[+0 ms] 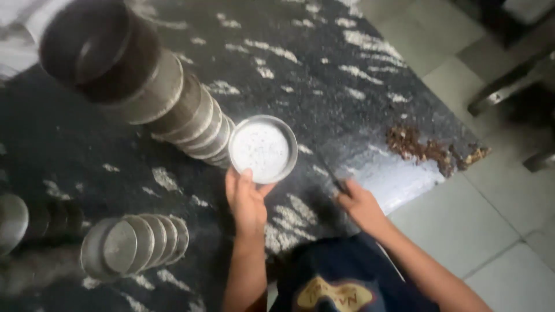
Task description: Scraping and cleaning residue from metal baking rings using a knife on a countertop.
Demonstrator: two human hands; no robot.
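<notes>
The small round metal tin (263,148), shallow and filled with something pale and speckled, sits tilted toward the camera at the foot of a tall stack of like tins (173,104). The left hand (247,202) holds it from below, thumb over the near rim and fingers (232,184) curled under it, closed on the tin. The right hand (359,205) is closed around a thin dark tool (334,176), a blade or a stick, too blurred to tell which, whose tip points up toward the tin but stands apart from it.

By the look of it, the step in hand is working on this one filled tin with the tool. The next move seems to call for bringing the tip to the tin's rim or contents while the left hand keeps the tin steady, since it is held only at its near edge.

The tall stack leans just beside the tin on its left and touches or nearly touches it, so a push that way could upset it. A second, shorter stack (136,245) lies on its side near the left forearm, and more tins (34,216) sit at the far left. The dark speckled desk (324,69) ends close by on the right, where a crumbly brown patch (425,149) lies at its edge above the pale tiled floor (462,225). The most open room is beyond the tin and to its right.
</notes>
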